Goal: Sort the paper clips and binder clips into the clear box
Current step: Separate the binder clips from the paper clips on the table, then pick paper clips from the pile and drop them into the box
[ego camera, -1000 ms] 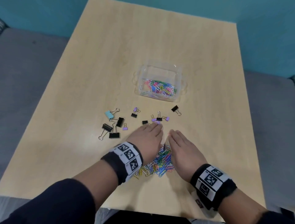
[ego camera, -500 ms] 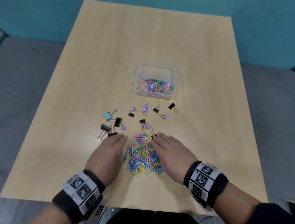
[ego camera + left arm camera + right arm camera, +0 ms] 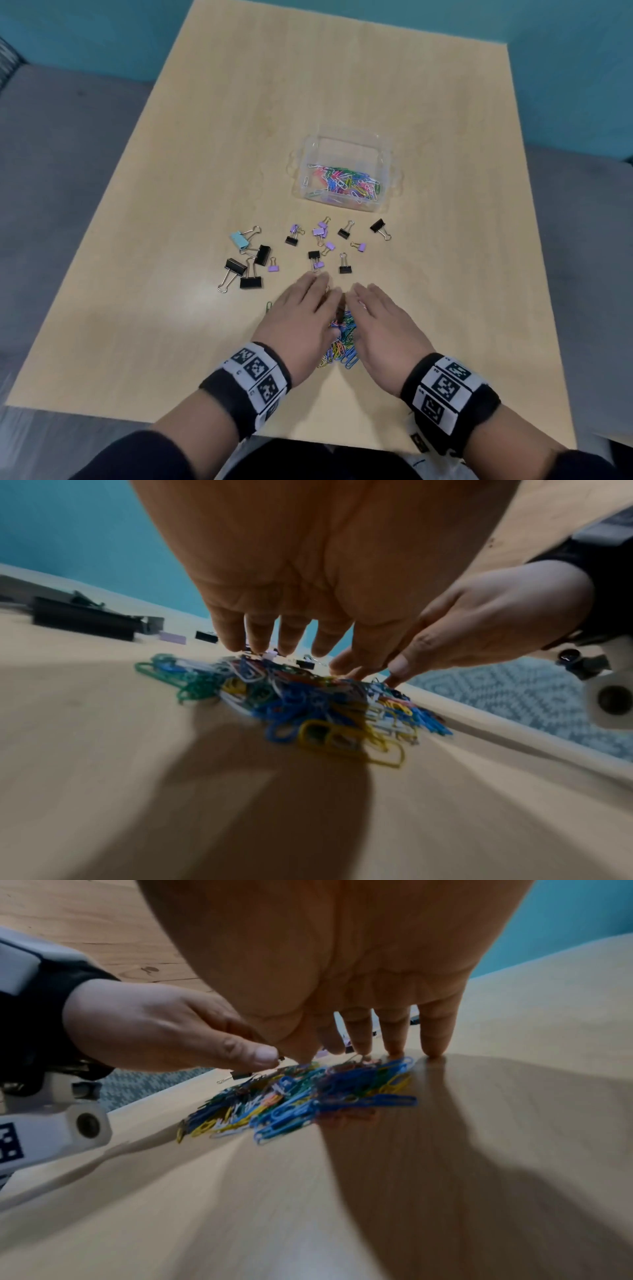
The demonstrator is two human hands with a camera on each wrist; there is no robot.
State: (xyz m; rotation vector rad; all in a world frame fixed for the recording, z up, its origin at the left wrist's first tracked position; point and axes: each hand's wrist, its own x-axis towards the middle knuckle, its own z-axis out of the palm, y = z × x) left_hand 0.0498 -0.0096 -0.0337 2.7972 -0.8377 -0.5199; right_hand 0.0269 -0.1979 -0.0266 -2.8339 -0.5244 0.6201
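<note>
A heap of coloured paper clips (image 3: 340, 339) (image 3: 308, 704) (image 3: 308, 1096) lies near the table's front edge. My left hand (image 3: 305, 315) and right hand (image 3: 376, 318) flank it, palms down, straight fingers together, cupping the heap from both sides. Fingertips (image 3: 435, 1050) of the right hand touch the table. The clear box (image 3: 344, 171) stands further back and holds several coloured paper clips. Black, purple and one light-blue binder clips (image 3: 318, 246) lie scattered between the box and my hands.
A group of larger black binder clips (image 3: 246, 270) and the light-blue one (image 3: 239, 238) lie left of my hands. One green paper clip (image 3: 269, 306) lies apart on the left. The wooden table (image 3: 171, 325) ends just behind my wrists.
Half a second ago my hands were apart with the heap exposed between them. Both have moved inward and forward, pushing the clips into a tighter heap.
</note>
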